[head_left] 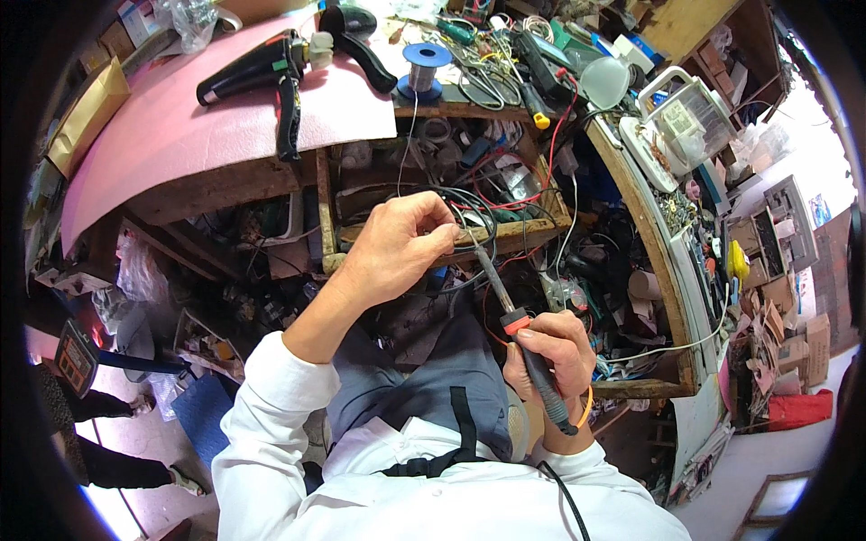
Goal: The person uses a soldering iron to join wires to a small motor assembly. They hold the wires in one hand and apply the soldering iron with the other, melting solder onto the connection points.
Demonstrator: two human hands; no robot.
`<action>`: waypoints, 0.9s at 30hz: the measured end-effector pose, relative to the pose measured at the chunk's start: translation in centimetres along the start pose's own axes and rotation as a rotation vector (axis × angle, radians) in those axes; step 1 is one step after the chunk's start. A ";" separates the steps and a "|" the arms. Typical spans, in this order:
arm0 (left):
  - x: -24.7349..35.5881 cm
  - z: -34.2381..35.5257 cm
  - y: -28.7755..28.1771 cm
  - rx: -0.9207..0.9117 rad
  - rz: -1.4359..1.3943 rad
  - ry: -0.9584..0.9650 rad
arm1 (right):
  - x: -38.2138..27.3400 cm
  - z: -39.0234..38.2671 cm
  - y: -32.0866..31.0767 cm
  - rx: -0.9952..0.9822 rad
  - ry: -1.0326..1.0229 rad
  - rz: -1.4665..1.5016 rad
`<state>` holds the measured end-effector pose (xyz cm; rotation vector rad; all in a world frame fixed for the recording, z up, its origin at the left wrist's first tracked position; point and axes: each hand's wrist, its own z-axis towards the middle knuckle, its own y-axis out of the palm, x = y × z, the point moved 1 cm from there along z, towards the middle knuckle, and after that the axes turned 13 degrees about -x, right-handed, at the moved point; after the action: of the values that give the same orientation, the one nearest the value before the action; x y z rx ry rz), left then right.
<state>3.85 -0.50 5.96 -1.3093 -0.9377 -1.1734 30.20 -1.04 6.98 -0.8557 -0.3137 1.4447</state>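
Note:
My left hand [397,243] is closed in a pinch over the front edge of an open wooden drawer, thumb and forefinger together. A thin solder wire [412,135] runs down to it from a blue-flanged spool [426,56] on the bench edge. My right hand [561,353] is wrapped round the dark, red-collared handle of a soldering iron [539,368]. The iron slants up to the left, its tip close to my left fingertips; whether they touch I cannot tell. Loops of black cable [483,216] lie just beyond the tip, and the fine ends at the pinch are too small to make out.
Black hair-dryer-like parts [262,77] lie on the pink bench top [162,135]. Tangled wires and tools crowd the bench behind the drawer [532,230]. A clear plastic container [690,122] stands at the right. Another person's legs [117,451] show at lower left.

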 end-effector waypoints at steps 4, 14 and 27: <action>0.0 0.0 -0.1 0.001 0.010 -0.004 | 0.0 0.0 0.1 0.000 -0.006 -0.002; 0.1 -0.2 -0.2 -0.006 -0.004 -0.015 | 0.2 -0.2 0.3 -0.005 -0.022 -0.016; 0.1 -0.4 -0.4 -0.002 -0.010 0.007 | -0.3 0.1 0.3 -0.013 -0.004 -0.011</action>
<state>3.44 -0.90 6.14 -1.3026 -0.9388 -1.1866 29.88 -1.30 6.91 -0.8608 -0.3305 1.4354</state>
